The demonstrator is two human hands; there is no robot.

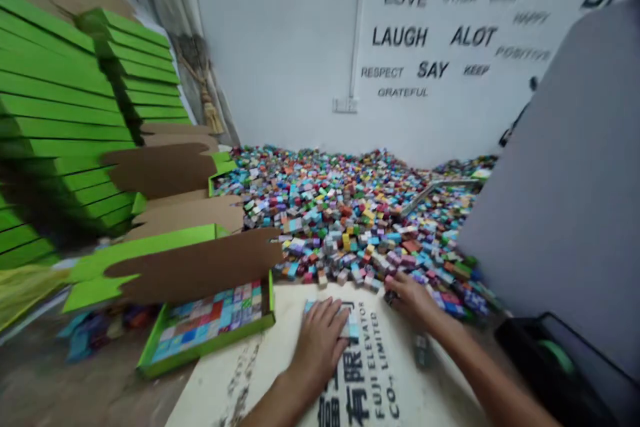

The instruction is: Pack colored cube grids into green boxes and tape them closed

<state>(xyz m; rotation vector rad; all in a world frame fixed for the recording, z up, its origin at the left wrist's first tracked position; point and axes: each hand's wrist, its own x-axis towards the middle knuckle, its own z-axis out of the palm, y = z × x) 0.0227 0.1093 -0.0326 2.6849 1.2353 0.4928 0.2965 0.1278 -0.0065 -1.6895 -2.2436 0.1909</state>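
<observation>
1. Lower left, the box (220, 340) holds tidy rows (213, 317), almost complete, I judge; the centre heap (310, 207) is left loose;
2. Cubes (346, 240) look small and many-coloured;
3. Left hand (321, 335) lies flat, fingers slightly spread, over blue cubes (353, 328) on the sheet (285, 320), lower centre;
4. Right hand (411, 299) is at the heap's near edge; whether it pinches a cube, I cannot tell.

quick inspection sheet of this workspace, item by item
surface: pale sheet with printed lettering
things: light-blue blocks under the left hand; open green box beside it, holding coloured blocks
clutter: large multicoloured pile beyond the sheet
hands: left lies over the light-blue blocks; right hand at the pile's near edge, grip unclear
cables: nothing seen for certain
surroundings: stacked green boxes left; wall behind; grey panel right
</observation>
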